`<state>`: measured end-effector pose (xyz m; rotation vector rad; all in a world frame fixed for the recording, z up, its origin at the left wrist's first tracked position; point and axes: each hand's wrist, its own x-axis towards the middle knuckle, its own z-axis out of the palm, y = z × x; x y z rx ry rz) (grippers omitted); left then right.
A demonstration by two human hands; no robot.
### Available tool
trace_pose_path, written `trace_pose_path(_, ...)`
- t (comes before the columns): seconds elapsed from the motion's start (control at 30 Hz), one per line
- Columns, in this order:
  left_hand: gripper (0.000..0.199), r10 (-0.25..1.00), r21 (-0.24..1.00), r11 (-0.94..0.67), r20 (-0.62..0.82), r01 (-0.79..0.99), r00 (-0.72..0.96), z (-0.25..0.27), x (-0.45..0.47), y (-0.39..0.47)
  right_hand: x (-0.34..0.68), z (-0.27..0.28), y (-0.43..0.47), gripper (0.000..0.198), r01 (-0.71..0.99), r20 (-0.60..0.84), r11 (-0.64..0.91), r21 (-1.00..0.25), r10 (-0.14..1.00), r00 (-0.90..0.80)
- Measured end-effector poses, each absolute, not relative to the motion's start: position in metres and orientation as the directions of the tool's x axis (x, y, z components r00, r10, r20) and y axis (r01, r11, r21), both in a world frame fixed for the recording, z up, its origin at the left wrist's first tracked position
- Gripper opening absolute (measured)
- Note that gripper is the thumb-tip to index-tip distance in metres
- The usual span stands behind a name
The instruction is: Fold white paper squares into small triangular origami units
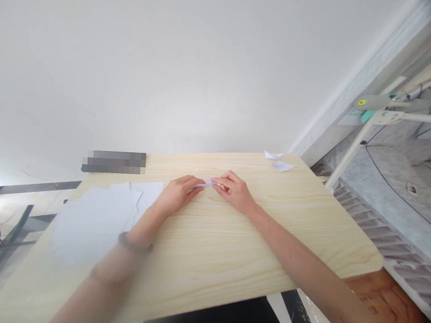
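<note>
A small folded piece of white paper [208, 183] is held just above the middle of the wooden table [211, 248]. My left hand [179, 192] pinches its left end between thumb and fingers. At the right end, my right hand [234, 190] grips it the same way, fingertips close together. The fingers cover much of the paper, so its full shape is hidden. Left of my left hand lies a spread of white paper sheets [93, 217], partly overlapping. Two folded paper pieces [282, 166] rest near the table's far right corner.
A dark, blurred-out object [114, 162] sits at the far left edge of the table. Behind the table rises a white wall [205, 74]. To the right stand a white metal frame [356, 154] and a grey covered bed or sofa [394, 190].
</note>
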<state>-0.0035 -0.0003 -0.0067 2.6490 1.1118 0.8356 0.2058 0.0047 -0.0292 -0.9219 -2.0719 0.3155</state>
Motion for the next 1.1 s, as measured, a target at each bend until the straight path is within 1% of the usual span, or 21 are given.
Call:
trace_pose_path(0.2, 0.021, 0.688, 0.322, -0.719, 0.45, 0.615, 0.569, -0.0063, -0.0029, -0.0004, 0.205, -0.0295, 0.0046, 0.023, 0.496, 0.598, 0.704, -0.507, 0.702, -0.385)
trace_pose_path(0.3, 0.02, 0.709, 0.326, -0.697, 0.45, 0.639, 0.544, -0.0063, -0.0029, -0.0014, 0.2043, -0.0269, 0.003, 0.024, 0.504, 0.591, 0.68, -0.532, 0.725, -0.355)
trace_pose_path(0.37, 0.02, 0.732, 0.341, -0.671, 0.442, 0.658, 0.518, -0.0063, -0.003, -0.0019, 0.2038, -0.025, 0.002, 0.019, 0.507, 0.6, 0.673, -0.539, 0.729, -0.329)
trace_pose_path(0.47, 0.02, 0.758, 0.367, -0.643, 0.432, 0.673, 0.489, -0.0063, -0.0029, -0.0025, 0.2035, -0.0232, 0.0009, 0.012, 0.506, 0.61, 0.69, -0.518, 0.712, -0.347)
trace_pose_path(0.57, 0.021, 0.762, 0.37, -0.639, 0.426, 0.675, 0.488, -0.006, -0.0023, -0.0029, 0.2036, -0.024, 0.0009, 0.015, 0.521, 0.603, 0.698, -0.491, 0.704, -0.375)
trace_pose_path(0.73, 0.021, 0.743, 0.341, -0.659, 0.431, 0.67, 0.512, -0.0067, -0.0023, -0.0029, 0.205, -0.0281, 0.0025, 0.019, 0.547, 0.594, 0.69, -0.475, 0.709, -0.379)
trace_pose_path(0.93, 0.021, 0.694, 0.288, -0.703, 0.474, 0.65, 0.542, -0.0085, -0.0029, -0.001, 0.2052, -0.0285, 0.0036, 0.02, 0.551, 0.586, 0.684, -0.478, 0.715, -0.38)
trace_pose_path(1.1, 0.02, 0.655, 0.269, -0.738, 0.503, 0.618, 0.563, -0.0082, -0.0022, -0.0008, 0.204, -0.0285, 0.0037, 0.019, 0.551, 0.59, 0.681, -0.482, 0.717, -0.371)
